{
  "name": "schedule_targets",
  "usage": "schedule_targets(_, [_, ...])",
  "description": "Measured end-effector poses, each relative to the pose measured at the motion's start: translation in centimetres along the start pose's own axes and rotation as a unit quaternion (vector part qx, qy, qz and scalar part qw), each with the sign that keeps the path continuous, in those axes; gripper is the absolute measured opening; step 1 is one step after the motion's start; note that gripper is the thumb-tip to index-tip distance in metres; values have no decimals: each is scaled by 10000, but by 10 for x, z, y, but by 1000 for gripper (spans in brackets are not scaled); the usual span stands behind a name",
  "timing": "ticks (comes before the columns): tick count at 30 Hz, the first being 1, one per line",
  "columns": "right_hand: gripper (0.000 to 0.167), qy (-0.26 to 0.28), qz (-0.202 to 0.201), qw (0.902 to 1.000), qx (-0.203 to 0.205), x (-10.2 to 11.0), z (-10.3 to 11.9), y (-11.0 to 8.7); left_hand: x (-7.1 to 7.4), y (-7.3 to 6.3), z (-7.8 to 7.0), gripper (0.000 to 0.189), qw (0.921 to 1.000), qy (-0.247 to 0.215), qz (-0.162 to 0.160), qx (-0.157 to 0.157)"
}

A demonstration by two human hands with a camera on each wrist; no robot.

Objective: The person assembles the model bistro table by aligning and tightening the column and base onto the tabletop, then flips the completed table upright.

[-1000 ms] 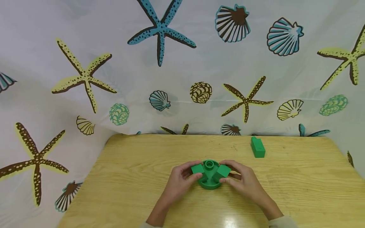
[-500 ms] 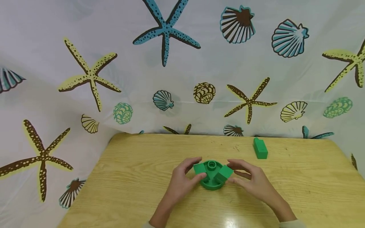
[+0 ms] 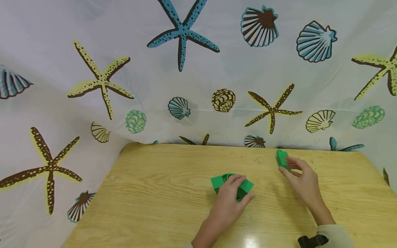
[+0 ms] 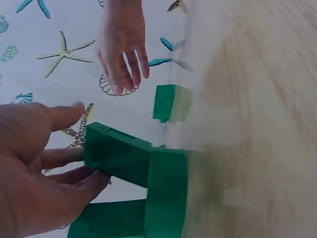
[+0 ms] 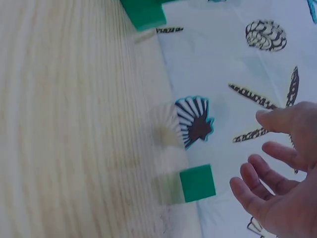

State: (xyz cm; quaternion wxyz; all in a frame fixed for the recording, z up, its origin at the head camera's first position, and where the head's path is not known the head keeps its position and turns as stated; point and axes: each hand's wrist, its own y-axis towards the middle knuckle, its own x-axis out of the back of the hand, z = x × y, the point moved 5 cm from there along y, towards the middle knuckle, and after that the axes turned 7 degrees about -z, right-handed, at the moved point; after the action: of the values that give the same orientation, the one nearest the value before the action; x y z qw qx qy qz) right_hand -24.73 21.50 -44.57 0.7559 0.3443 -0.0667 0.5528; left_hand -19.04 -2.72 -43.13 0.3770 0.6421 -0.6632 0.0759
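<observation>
Near the far edge of the tabletop, toward its right corner, the head view shows a loose green block with a small stub at its far end. The right hand is over the block's near end, thumb and fingers parted and loosely bent. In from the middle of the far edge, the left hand hides much of a green base bearing two slanted blocks. For a clean pick-up, lowering straight down and pinching the long sides should leave the stub free; a light left hand should avoid knocking the slanted blocks.

The left wrist view gives what the head view cannot: the right hand is raised off the loose block, and the slanted blocks stand out from the base with a gap between them. The left thumb is free, the fingers beside one slanted block; I cannot tell whether they touch it.

The right wrist view confirms spread fingers holding nothing, but shows only the loose block's square face, no stub.
</observation>
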Motion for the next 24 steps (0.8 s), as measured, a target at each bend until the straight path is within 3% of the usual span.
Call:
schedule_targets(6, [58,-392,182,9972,-612,-6,-27,20,-6,4,6,44,9995,166,-242,117])
schedule_targets(14, [70,-782,801,9881,-1050,-17,-50,27,-2,-1,18,40,9973,-565,448,-152])
schedule_targets(20, [64,-923,740,9882,-969,-19,-58,30,8,-3,31,40,9901,-1029,946,-137])
schedule_targets(24, [55,-903,682,9886,-991,-18,-60,31,18,-1,37,39,9884,-1033,1101,-150])
